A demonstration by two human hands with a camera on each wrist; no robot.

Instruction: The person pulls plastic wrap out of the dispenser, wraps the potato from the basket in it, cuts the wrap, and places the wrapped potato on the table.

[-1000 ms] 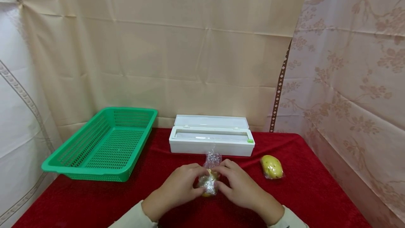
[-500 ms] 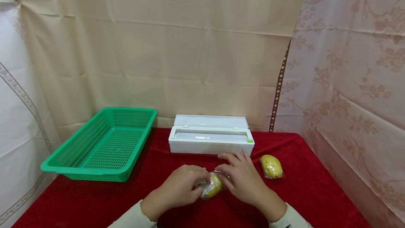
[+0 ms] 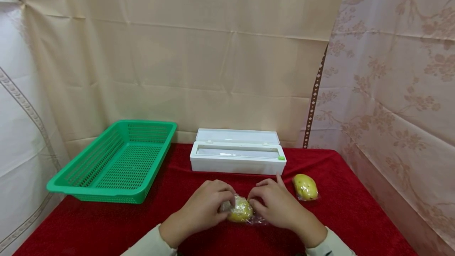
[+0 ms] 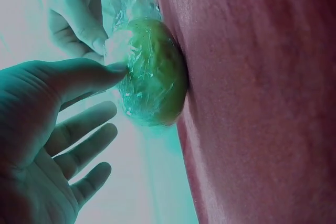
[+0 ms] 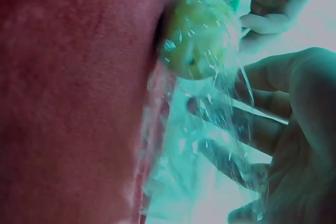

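Observation:
A yellow potato [image 3: 241,211] wrapped in shiny cling film lies on the red cloth between both hands. My left hand [image 3: 204,204] holds its left end with thumb and forefinger; the remaining fingers stand off in the left wrist view. At the other end, my right hand [image 3: 279,206] pinches the film close to the potato. A loose tail of cling film [image 5: 184,161] trails from that end across the right fingers in the right wrist view. Another film-wrapped potato [image 3: 305,187] rests on the cloth to the right, apart from both hands.
Behind the hands stands a white cling film box [image 3: 238,165], its lid raised and a roll inside. A green plastic basket [image 3: 142,196] sits at the left of the red-covered table [image 3: 350,216]. Curtains [image 3: 227,62] hang at the back and sides.
The potato has turned between the hands, so its film tail, which pointed away toward the box, now points right. The right hand moved off and came back to the film; the left stayed close.

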